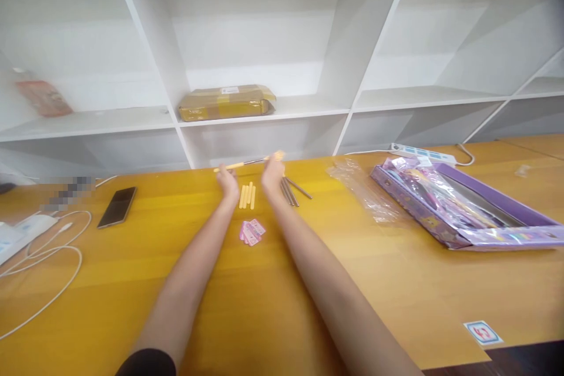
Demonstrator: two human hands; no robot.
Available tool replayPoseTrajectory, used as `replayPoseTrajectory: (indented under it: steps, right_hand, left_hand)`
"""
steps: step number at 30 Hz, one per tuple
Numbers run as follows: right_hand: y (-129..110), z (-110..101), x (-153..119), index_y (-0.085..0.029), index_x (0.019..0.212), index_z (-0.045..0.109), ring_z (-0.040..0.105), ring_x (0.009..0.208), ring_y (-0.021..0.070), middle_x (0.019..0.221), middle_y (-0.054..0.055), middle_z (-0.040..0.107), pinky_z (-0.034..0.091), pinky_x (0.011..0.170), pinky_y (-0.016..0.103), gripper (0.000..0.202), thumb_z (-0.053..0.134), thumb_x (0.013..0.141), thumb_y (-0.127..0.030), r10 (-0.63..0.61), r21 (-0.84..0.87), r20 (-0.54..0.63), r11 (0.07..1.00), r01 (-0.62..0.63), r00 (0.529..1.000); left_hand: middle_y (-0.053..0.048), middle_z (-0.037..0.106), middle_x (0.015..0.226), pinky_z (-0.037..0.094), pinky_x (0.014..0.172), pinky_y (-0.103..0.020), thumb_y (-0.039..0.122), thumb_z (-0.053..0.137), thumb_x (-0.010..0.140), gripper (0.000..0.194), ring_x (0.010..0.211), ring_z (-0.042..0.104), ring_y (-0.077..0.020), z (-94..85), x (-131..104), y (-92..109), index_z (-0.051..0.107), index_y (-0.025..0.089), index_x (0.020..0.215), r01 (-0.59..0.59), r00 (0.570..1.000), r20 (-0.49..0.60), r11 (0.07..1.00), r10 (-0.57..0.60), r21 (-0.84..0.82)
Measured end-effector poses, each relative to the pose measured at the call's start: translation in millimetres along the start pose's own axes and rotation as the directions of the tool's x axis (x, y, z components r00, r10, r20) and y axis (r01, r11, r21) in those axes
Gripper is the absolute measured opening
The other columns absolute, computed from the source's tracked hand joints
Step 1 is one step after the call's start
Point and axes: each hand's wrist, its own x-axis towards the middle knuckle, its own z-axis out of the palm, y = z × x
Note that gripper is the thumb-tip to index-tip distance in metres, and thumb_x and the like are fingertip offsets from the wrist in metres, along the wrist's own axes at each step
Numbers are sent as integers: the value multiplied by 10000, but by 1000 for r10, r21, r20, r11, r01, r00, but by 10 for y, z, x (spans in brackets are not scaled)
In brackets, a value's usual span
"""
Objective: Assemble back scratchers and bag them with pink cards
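Observation:
Above the far part of the table, my left hand [228,182] is closed on the yellow end of a thin yellow-and-dark stick [238,165]. The stick's dark, metallic-looking middle spans the gap between my hands. My right hand [273,175] closes round its other end, where yellow shows at the fingertips; the fingers are blurred. Between my wrists lie several short yellow sticks [247,195], side by side. Several dark, thin rods [289,192] rest just right of my right hand, partly hidden by it. Nearer me is a small fanned pile of pink printed cards [252,231].
On the right are a purple tray [480,236] of wrapped items, clear plastic wrapping [368,188] and a power strip [423,154]. A phone [117,207] and white cables [79,258] lie left. White shelves behind hold a cardboard box [227,102] and an orange bottle [44,98].

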Motion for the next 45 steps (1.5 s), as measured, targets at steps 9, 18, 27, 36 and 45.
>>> replayPoseTrajectory:
  steps: [9,18,27,36,45]
  right_hand:
    - [188,252,-426,-290,630,213,204,579,125,581,-44,184,223,519,306,616,440,1094,-627,126,192,214,967,-168,969]
    - [246,401,-595,-285,623,291,252,562,117,573,-59,256,235,512,292,609,526,1049,-652,205,309,274,906,-288,940]
    - [262,351,-506,-280,626,313,247,553,121,556,-65,265,228,527,308,615,513,1055,-672,295,360,219,862,-358,930]
    - [274,341,-516,-278,615,308,247,564,130,563,-57,266,265,538,310,600,478,1058,-645,286,313,206,887,-340,936]
    - [285,350,-526,-276,606,355,287,553,141,540,-56,301,304,545,308,576,491,1053,-613,287,294,203,894,-338,936]
  left_hand:
    - [69,183,619,181,481,-274,621,682,989,600,489,222,-93,-242,-185,-17,312,251,694,-7,991,132,1000,10,-23]
    - [75,194,596,198,491,-259,542,727,987,629,507,214,-88,-175,-346,-146,289,244,650,32,970,242,999,-26,-18]
    - [72,240,598,215,501,-273,593,766,950,648,508,251,-91,-169,-405,-133,314,246,643,76,955,284,997,-81,29]
    - [72,222,605,199,496,-271,614,744,966,666,512,234,-94,-197,-361,-107,294,246,640,96,965,240,994,-105,51]
    - [76,200,606,162,505,-268,672,743,939,707,531,194,-91,-213,-354,-102,265,249,636,72,966,243,995,-86,65]
